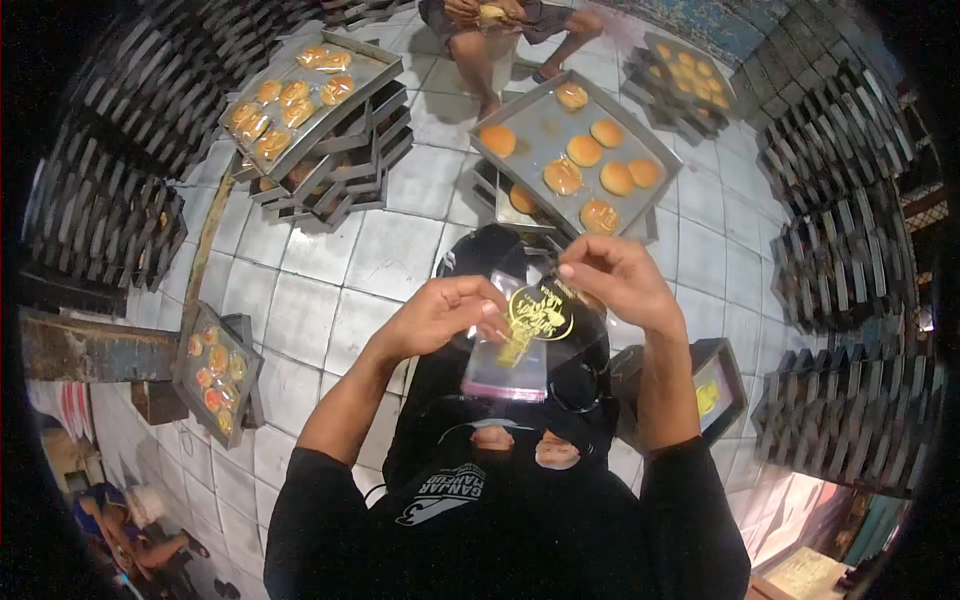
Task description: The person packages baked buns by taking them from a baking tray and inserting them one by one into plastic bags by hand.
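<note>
A clear plastic bag (560,318) with a yellow printed emblem is spread between my two hands over my lap. My right hand (622,283) pinches its upper right edge between thumb and fingers. At the bag's left side, my left hand (447,314) has its fingers curled together on the plastic. Below the bag, a stack of clear plastic bags (505,378) with a pink lower edge lies on my lap. In front of my knees stands a metal tray (543,112) holding several round golden buns (584,151), some in shiny wrapping.
Ahead on the left, a tray of wrapped buns (295,93) tops a pile of trays (340,165). Tall tray stacks (840,420) line both sides. Another person (490,25) sits ahead holding a bun. A small tray (725,385) with a yellow-printed item stands by my right elbow.
</note>
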Demonstrator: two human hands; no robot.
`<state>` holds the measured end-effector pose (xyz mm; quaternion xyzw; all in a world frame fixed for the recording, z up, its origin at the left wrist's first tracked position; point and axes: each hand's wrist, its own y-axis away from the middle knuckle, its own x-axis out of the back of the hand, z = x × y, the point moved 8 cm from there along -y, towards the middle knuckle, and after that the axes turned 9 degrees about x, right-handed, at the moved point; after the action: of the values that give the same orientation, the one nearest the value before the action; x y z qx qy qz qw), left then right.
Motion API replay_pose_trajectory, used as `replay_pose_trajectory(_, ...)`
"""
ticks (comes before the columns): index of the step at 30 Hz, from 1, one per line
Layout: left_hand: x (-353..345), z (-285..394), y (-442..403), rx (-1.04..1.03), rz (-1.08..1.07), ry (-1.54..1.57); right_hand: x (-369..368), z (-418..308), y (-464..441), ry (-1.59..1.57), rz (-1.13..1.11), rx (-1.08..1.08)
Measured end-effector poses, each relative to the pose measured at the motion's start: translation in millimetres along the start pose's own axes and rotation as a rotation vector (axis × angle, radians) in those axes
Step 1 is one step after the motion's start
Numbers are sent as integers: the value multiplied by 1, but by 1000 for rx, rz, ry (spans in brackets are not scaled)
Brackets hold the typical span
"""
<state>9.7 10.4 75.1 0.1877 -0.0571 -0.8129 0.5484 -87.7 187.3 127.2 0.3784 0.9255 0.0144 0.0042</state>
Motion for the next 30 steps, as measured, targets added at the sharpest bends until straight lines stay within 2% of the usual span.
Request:
replay_pose_trajectory(2, -3, -1, -3, 66, -7, 85, -1, -10, -18, 277, -34, 54)
replay_pose_trajectory(3, -4, -5, -7, 88, -75, 79, -8, -10, -23, 299, -133, 0)
replay_pose_trajectory(4, -6, -12, -10, 112, -145, 80, 0, -1, -33, 290, -137, -24)
replay_pose_trajectory(6, 16, -31, -20, 109, 38, 108, 24, 17, -55, -143, -279, -38)
replay_pose_trajectory(8, 51, -57, -28, 131, 259, 288, 122, 92, -110, -313, 211, 66)
replay_pose_trajectory(9, 52, -57, -31, 127, 273, 312, 164, 130, -118, 643, 198, -16)
replay_pose_trajectory(10, 59, -50, -31, 46, 394, 389, 184, 149, -132, 1593, 138, -78)
replay_pose_trajectory(11, 67, -48, -31, -29, 517, 458, 178, 150, -152, 1589, 105, -74)
replay_pose_trajectory(13, 66, -77, -46, 32, 563, 549, 165, 203, -178, 618, -165, -526)
replay_pose_trajectory(14, 63, -76, -52, 92, 586, 626, 164, 217, -199, 613, -183, -542)
replay_pose_trajectory(15, 61, -63, -49, 92, 591, 492, 163, 225, -232, 396, -103, -435)
replay_pose_trajectory(16, 64, -80, -57, 78, 650, 562, 164, 234, -265, 175, -16, -327)
replay_pose_trajectory(19, 70, -92, -62, 100, 691, 663, 172, 295, -347, 139, 28, -304)
replay_pose_trajectory(21, 76, -93, -60, 2, 757, 703, 187, 316, -393, 629, 141, -75)
replay_pose_trajectory(22, 77, -95, -60, 21, 774, 689, 178, 334, -408, 603, 138, -82)
replay_pose_trajectory(24, 77, -100, -61, 63, 799, 793, 176, 337, -424, 801, 366, 32)
replay_pose_trajectory(25, 78, -96, -61, 78, 776, 800, 169, 336, -430, 856, 296, -78)
replay_pose_trajectory(26, 77, -99, -60, 83, 776, 793, 164, 321, -431, 849, 300, -80)
replay_pose_trajectory(28, 75, -103, -64, 10, 747, 932, 144, 308, -419, 781, 43, -321)
replay_pose_trajectory(29, 75, -92, -70, -8, 731, 923, 143, 309, -414, 771, 75, -242)
replay_pose_trajectory(30, 78, -82, -70, 36, 817, 914, 142, 311, -408, 765, 105, -158)
